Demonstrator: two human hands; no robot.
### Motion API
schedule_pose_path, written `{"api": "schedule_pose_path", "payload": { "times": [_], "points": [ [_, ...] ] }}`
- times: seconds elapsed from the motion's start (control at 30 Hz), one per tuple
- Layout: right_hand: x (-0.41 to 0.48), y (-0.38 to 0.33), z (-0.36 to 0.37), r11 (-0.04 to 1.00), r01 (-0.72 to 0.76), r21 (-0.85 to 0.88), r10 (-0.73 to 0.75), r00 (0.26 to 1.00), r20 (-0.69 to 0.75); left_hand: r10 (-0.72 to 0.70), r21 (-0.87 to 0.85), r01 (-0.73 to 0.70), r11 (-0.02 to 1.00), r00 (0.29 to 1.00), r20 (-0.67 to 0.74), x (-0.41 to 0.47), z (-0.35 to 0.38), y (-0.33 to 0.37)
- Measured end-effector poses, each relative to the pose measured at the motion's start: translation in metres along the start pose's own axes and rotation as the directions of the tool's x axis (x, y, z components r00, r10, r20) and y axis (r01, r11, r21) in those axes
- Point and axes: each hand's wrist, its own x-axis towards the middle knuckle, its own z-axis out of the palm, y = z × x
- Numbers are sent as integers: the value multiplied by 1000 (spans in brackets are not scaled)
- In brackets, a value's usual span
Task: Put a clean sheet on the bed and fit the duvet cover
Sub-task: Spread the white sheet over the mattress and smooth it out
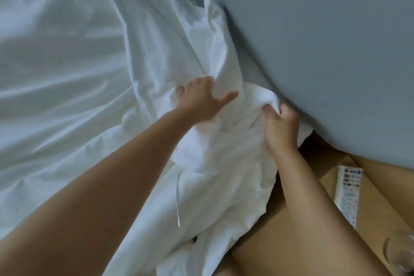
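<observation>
We look down on white bedding (pixel 67 74), rumpled across the bed and filling the left and middle, its bunched edge lying along a grey wall (pixel 313 40) on the far right. A wooden bedside table (pixel 280 242) sits near right. Our left hand (pixel 201 101) rests on a raised fold, thumb stretched out, fingertips hidden, so we cannot tell whether it grips. Our right hand (pixel 281 129) clutches a bunch of bedding beside the wall. A remote control (pixel 348 195) and a blurred glass (pixel 401 251) lie on the table.

bed (pixel 33 29) under white sheet (pixel 85 101), remote (pixel 349 192) on table (pixel 302 244)
</observation>
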Motion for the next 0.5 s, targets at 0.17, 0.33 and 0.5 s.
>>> {"api": "schedule_pose_path", "payload": {
  "times": [0.17,0.33,0.5],
  "points": [
    [-4,12,-7,963,-42,-268,-7,984,-177,160,144,-154,977,987,-26,-3,3,-26],
    [-24,-37,44,844,361,-396,-411,910,-48,210,131,-193,972,968,-134,-1,-23,-49],
    [-18,-89,119,773,554,-310,-444,820,361,135,218,-69,974,943,-304,22,-77,-108]
  ]
}}
